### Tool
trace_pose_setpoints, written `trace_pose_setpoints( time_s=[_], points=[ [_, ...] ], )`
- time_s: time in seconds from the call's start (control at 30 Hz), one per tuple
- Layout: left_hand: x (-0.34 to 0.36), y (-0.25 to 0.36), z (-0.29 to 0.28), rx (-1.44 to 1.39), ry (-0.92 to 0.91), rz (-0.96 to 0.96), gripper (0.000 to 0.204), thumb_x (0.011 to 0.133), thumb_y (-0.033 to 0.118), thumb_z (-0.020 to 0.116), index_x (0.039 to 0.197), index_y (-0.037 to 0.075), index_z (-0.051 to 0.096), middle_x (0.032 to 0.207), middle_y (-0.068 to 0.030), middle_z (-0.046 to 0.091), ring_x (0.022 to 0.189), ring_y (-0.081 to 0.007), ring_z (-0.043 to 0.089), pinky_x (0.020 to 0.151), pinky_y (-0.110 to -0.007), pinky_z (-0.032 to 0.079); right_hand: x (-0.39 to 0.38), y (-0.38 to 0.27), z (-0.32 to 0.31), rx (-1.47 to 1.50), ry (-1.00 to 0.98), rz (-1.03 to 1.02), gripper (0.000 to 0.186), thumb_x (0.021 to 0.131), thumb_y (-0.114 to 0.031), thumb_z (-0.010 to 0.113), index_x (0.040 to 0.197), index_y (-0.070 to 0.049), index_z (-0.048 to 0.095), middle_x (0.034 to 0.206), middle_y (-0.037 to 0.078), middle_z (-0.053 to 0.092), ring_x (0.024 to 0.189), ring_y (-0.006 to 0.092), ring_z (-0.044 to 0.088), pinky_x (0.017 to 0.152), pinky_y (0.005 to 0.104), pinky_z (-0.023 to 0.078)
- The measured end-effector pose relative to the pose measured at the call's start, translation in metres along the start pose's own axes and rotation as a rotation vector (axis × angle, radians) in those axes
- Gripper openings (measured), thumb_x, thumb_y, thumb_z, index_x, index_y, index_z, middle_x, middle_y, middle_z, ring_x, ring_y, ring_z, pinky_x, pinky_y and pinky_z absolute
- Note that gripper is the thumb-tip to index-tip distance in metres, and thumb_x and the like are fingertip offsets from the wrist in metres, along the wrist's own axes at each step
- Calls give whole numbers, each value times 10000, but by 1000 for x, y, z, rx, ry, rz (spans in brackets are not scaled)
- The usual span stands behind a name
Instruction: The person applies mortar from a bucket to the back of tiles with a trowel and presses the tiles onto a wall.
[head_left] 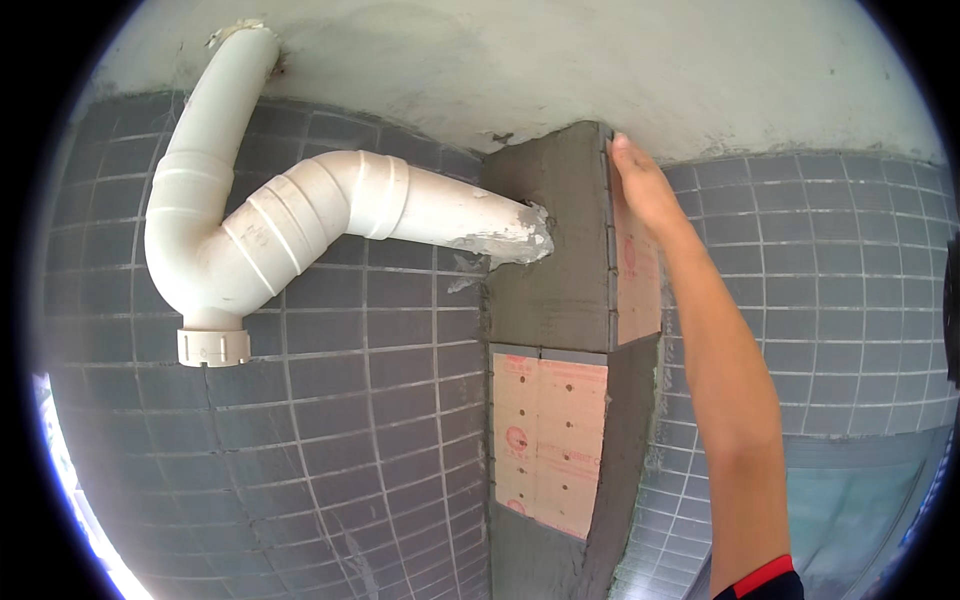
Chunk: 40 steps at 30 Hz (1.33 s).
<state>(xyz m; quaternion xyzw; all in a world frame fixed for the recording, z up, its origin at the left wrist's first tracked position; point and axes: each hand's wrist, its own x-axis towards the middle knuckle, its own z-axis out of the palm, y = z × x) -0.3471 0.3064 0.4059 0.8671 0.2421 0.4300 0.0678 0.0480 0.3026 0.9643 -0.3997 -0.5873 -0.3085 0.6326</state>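
Note:
My right hand (648, 195) is raised high against the right face of a mortar-coated column (552, 305). Its fingers lie stretched out, pressed along the upper part of a paper-faced tile sheet (638, 275) with pale pink backing and red print. On the column's front face, lower down, sits another paper-faced tile sheet (550, 435) dotted with small holes. A narrow dark edge shows along its top. Wet-looking grey mortar covers the front face above it. My left hand is out of view.
A white plastic drain pipe (375, 195) with a trap bend and a capped lower end (213, 347) juts from the column and rises to the ceiling (420, 60). Dark grey tiled walls (330, 420) flank the column. A greenish glazed panel (850, 510) stands at lower right.

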Motion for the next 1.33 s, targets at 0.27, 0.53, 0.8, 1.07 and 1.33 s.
trace_pose_setpoints(
  time_s=[0.27, 0.53, 0.8, 1.07, 1.33],
  points=[
    [-209, -61, 60, -100, -406, -739, 227, 943, 232, 614, 1089, 91, 714, 1120, -207, 692, 1050, -404, 655, 948, -520, 496, 3, 0, -7, 62, -44, 99, 764, 1007, -592, 452, 1464, 20, 461, 1519, 206, 455, 1429, 315, 396, 1168, 402, 296],
    [-242, -86, 93, -106, -367, -828, 320, 981, 383, 579, 1131, 134, 714, 1141, -218, 686, 1023, -438, 658, 867, -514, 525, 20, -21, -2, -326, 111, 179, 690, 899, -604, 573, 1196, 7, 690, 1226, 244, 670, 1195, 375, 607, 1024, 429, 448],
    [-319, -100, 106, -17, -519, -914, 372, 972, 451, 579, 1140, 149, 718, 1102, -225, 697, 1003, -442, 664, 854, -519, 536, 31, -31, -8, -486, -5, 99, 631, 873, -553, 580, 965, 54, 727, 1012, 282, 703, 1013, 414, 658, 913, 448, 486],
    [-306, -90, 143, -86, -544, -879, 480, 953, 489, 610, 1216, 93, 680, 1236, -234, 654, 1138, -426, 619, 963, -500, 498, 37, -37, -16, -366, -15, 172, 636, 915, -535, 587, 1022, 80, 709, 1055, 265, 704, 1016, 366, 658, 925, 435, 478],
    [-318, -86, 153, -79, -661, -926, 542, 926, 523, 639, 1246, 87, 671, 1290, -247, 628, 1200, -422, 591, 1000, -494, 485, -166, -22, -72, -45, -58, 90, 510, 1000, -444, 575, 1084, 48, 684, 1007, 120, 724, 917, 194, 626, 847, 362, 492]
  ],
)
